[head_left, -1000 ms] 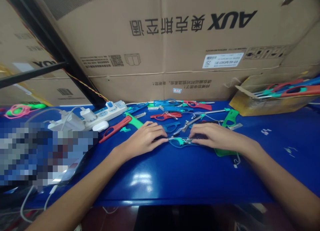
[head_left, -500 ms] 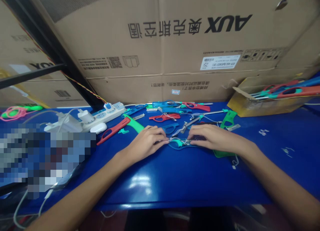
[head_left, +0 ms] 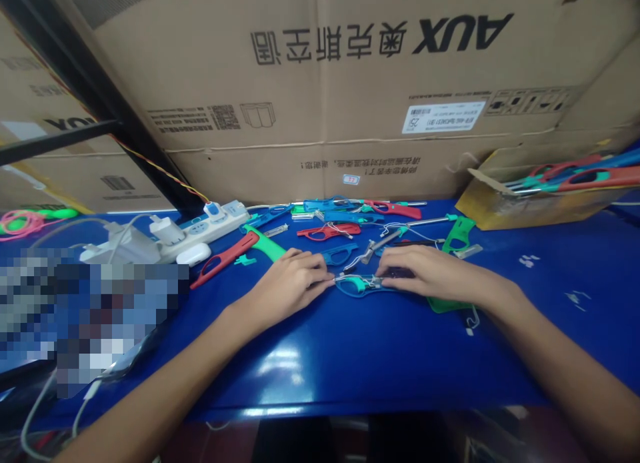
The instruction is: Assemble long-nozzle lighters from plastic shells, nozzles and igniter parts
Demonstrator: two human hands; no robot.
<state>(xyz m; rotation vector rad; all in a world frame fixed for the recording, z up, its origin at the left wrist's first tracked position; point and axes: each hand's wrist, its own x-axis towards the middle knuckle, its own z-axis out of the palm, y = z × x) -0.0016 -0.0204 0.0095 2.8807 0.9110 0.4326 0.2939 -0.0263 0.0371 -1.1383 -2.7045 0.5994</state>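
left hand (head_left: 297, 276) and right hand (head_left: 425, 269) pinch opposite ends of a translucent blue plastic casing (head_left: 369, 291), on or just over the glossy blue bench (head_left: 350, 356). step looks like seating thin white wires (head_left: 373, 281); next move probably calls for a steady grip, wires kept clear. brown cardboard carton (head_left: 215, 63) behind reads "aux" upside down; white paper label (head_left: 444, 117), "25".

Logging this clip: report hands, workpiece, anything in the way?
Left hand, right hand hold opposite ends of blue casing. Teal piece exposed inside. Blue handle close behind, green part beside right hand.
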